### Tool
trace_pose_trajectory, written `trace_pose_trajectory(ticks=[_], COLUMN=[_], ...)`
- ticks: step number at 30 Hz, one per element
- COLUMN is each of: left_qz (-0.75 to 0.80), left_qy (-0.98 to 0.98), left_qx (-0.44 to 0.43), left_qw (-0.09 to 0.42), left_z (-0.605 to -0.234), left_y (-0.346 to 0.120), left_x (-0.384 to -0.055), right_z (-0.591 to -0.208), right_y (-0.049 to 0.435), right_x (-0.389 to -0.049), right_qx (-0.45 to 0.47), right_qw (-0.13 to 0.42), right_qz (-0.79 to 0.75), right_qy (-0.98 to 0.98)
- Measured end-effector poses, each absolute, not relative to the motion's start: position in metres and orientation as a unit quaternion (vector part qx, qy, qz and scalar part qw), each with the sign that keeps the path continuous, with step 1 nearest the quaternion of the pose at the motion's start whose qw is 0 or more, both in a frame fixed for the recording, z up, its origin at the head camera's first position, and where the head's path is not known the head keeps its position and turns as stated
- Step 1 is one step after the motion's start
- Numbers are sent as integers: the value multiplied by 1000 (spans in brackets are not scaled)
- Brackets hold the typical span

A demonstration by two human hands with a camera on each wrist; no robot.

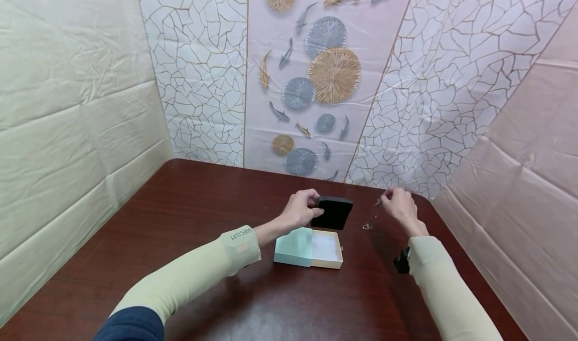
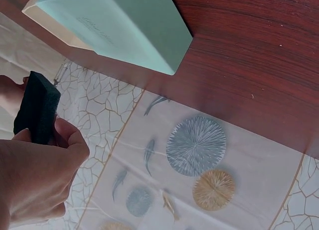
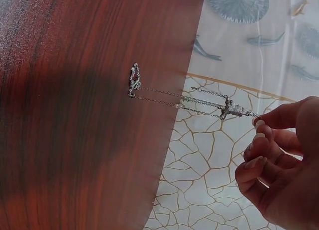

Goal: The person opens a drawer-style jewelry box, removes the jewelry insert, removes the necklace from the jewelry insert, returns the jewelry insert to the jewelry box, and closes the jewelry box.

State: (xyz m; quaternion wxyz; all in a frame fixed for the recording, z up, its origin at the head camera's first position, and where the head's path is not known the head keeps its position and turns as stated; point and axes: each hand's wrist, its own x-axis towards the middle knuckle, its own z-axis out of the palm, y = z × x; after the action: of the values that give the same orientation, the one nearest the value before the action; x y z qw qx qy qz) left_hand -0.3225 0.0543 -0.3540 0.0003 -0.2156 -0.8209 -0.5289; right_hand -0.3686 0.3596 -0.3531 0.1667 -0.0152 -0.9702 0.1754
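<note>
My left hand [image 1: 300,210] pinches a flat black foam pad [image 1: 333,214] between thumb and fingers, holding it tilted up above the box. In the left wrist view the pad [image 2: 37,108] shows its thick dark edge. Thumb and fingertips of my right hand [image 1: 401,205] pinch one end of a thin silver chain necklace [image 3: 232,109]. The chain hangs in several strands below a bow-like ornament, and its lower cluster [image 3: 134,78] is at or near the tabletop. Under the left hand sits a mint-green box sleeve [image 1: 293,248], its cream drawer [image 1: 327,250] slid partly out to the right, showing a white inside.
The dark red-brown table [image 1: 217,195] carries the box near its middle. A patterned cloth wall [image 1: 203,80] stands behind the far edge, with plain cloth walls [image 1: 72,90] on both sides. A small black object [image 1: 402,261] is at my right wrist.
</note>
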Motion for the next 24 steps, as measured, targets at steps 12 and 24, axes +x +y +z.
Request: trace_pose_trajectory(ticks=[12, 24], left_qz=[-527, -527], left_qy=[-822, -823], left_qx=[-214, -211], left_qw=[0, 1], left_z=[-355, -355], left_y=[55, 56], left_x=[-321, -322], right_z=[-359, -369], right_y=[357, 359], right_x=[-368, -373], right_qx=[-17, -33], right_qw=[133, 112], right_qz=[180, 179], right_qy=[-975, -977])
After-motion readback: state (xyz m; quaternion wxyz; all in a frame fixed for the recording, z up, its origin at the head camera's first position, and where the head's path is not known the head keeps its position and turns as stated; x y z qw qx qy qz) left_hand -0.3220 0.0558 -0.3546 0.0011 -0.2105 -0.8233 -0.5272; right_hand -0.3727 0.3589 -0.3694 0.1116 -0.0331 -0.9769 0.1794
